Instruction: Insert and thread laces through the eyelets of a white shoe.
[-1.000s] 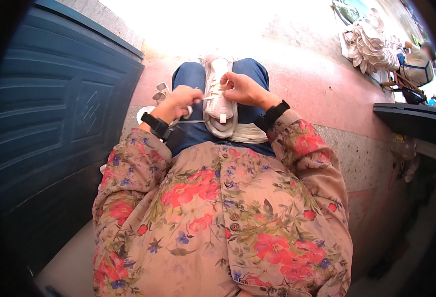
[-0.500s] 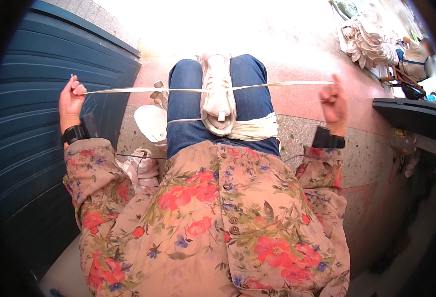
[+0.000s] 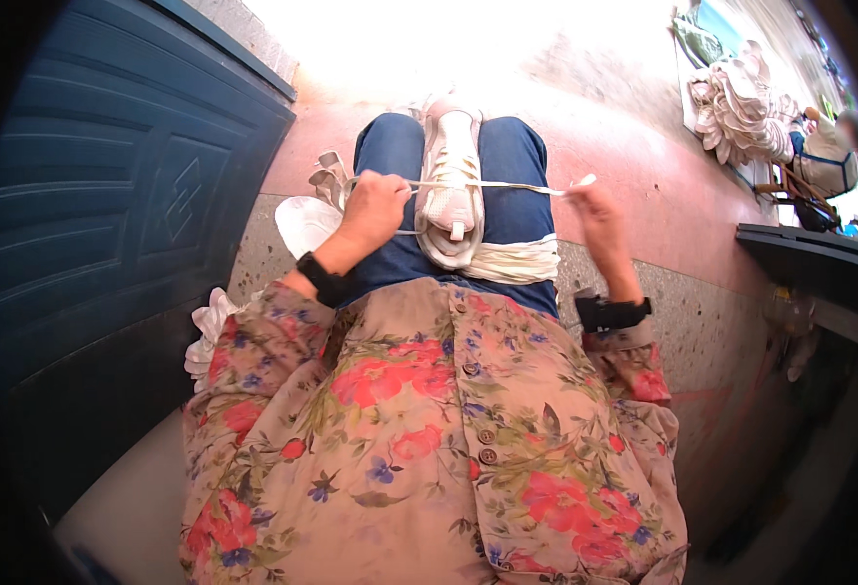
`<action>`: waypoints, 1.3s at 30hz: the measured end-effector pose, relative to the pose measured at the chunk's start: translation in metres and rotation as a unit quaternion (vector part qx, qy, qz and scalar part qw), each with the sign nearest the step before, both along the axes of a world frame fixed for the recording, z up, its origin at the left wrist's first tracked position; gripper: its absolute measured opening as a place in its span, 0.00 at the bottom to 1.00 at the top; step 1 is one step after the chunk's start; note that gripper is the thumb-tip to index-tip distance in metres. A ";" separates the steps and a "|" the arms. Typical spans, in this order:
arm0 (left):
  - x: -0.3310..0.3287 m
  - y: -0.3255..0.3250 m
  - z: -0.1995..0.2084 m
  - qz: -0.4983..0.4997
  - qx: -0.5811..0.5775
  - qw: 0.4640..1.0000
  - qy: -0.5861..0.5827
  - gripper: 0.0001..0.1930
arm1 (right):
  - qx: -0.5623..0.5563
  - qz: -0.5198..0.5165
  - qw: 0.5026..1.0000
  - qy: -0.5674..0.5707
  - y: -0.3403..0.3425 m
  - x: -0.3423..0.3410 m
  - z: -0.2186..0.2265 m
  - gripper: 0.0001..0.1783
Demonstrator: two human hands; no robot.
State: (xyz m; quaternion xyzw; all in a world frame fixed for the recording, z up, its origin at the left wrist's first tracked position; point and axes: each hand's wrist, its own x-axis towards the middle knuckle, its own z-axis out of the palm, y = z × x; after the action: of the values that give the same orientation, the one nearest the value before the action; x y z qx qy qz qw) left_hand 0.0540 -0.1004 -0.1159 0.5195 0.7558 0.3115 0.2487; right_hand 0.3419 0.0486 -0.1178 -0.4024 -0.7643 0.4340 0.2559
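Observation:
A white sneaker [image 3: 451,210] rests between my thighs, its heel with a pull tab toward me and its toe pointing away. A flat white shoelace [image 3: 521,185] runs across it through the eyelets. My left hand [image 3: 375,207], close beside the shoe above my left thigh, is closed on one side of the lace. Out past my right knee, my right hand [image 3: 599,216] pinches the other end, its fingers slightly blurred. The lace between the hands is nearly level. A bundle of white laces [image 3: 514,261] lies over my right thigh beside the shoe's heel.
A dark blue panelled door [image 3: 146,195] stands close on my left. White shoe parts [image 3: 307,226] lie on the floor by my left leg. More white pieces [image 3: 212,336] sit beside my left sleeve. At the far right are stacked pale shoe pieces [image 3: 741,102] and a dark ledge [image 3: 804,244].
Both hands have come inward from wide apart, the left one much farther, up to the shoe. The lace span between them is shorter. The view has shifted slightly.

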 end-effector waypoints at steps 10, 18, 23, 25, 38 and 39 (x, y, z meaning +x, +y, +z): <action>0.007 0.008 -0.008 -0.059 0.078 0.982 0.162 0.04 | 0.360 0.070 0.920 -0.140 -0.038 -0.067 0.033 0.06; 0.011 0.017 -0.006 -0.079 0.083 0.976 0.186 0.07 | 0.197 0.127 0.967 -0.099 -0.038 -0.069 -0.003 0.03; 0.014 0.012 -0.007 0.045 0.047 0.995 0.081 0.11 | 0.235 0.073 0.961 -0.129 -0.044 -0.087 -0.011 0.03; 0.021 0.010 -0.003 0.038 0.046 0.992 0.114 0.10 | 0.228 0.059 0.962 -0.135 -0.043 -0.091 -0.010 0.03; 0.033 -0.004 0.002 0.014 -0.002 0.998 0.059 0.09 | 0.303 0.142 0.914 -0.229 -0.058 -0.102 -0.011 0.06; 0.031 -0.004 -0.002 0.010 0.011 0.998 0.058 0.09 | 0.314 0.135 0.911 -0.233 -0.055 -0.102 -0.004 0.06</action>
State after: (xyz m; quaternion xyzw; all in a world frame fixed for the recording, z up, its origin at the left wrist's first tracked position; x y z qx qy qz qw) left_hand 0.0852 -0.1043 -0.1177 0.5320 0.7706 0.2913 0.1956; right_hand 0.2403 -0.0061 -0.1222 -0.2843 -0.9460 0.0961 0.1226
